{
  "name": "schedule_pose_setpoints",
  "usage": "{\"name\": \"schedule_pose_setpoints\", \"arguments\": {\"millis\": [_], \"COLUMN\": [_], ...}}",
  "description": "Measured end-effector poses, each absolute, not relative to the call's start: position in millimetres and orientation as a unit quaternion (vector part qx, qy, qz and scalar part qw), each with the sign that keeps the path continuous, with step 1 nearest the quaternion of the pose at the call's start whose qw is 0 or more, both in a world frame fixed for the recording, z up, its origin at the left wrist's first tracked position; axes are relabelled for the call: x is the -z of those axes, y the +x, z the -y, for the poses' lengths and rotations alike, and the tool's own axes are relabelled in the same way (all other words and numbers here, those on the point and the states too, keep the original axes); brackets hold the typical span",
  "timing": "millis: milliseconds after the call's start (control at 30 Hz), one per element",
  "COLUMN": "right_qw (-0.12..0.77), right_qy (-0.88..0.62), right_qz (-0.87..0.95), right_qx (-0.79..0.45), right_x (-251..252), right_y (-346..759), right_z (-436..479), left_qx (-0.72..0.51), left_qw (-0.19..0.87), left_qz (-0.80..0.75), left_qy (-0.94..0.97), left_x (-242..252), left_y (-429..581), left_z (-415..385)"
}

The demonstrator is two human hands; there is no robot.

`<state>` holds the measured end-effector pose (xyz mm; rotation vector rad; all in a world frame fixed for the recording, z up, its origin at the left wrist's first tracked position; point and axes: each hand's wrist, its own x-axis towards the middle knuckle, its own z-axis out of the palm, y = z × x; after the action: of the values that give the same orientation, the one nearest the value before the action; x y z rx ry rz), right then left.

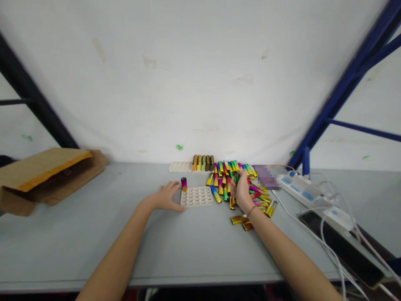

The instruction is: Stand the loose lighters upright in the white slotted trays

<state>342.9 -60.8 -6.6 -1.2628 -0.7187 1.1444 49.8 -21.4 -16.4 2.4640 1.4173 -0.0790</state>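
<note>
My left hand rests on the grey table with its fingers spread, its fingertips beside an upright magenta-and-gold metallic cylinder. That cylinder stands at the corner of a white dimpled tray. My right hand is over a loose heap of gold-gradient metallic cylinders, pinching a green-tipped one. Two cylinders lie apart near my right wrist. Several cylinders stand in a row beside a second white tray at the back.
A cardboard box lies open at the left. On the right are a pixelated flat object, a white power strip, white cables and a black phone. A white wall and blue shelf frame stand behind.
</note>
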Motion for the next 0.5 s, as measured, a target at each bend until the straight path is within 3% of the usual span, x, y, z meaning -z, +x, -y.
{"name": "schedule_pose_setpoints", "arguments": {"millis": [500], "right_qw": [0.606], "right_qy": [-0.524], "right_qz": [0.282], "right_qx": [-0.527], "right_x": [2.1], "right_y": [342.5], "right_z": [63.0], "left_qx": [0.063], "left_qw": [0.156], "left_qz": [-0.507], "left_qy": [0.845], "left_x": [8.9], "left_y": [54.1], "left_z": [26.1]}}
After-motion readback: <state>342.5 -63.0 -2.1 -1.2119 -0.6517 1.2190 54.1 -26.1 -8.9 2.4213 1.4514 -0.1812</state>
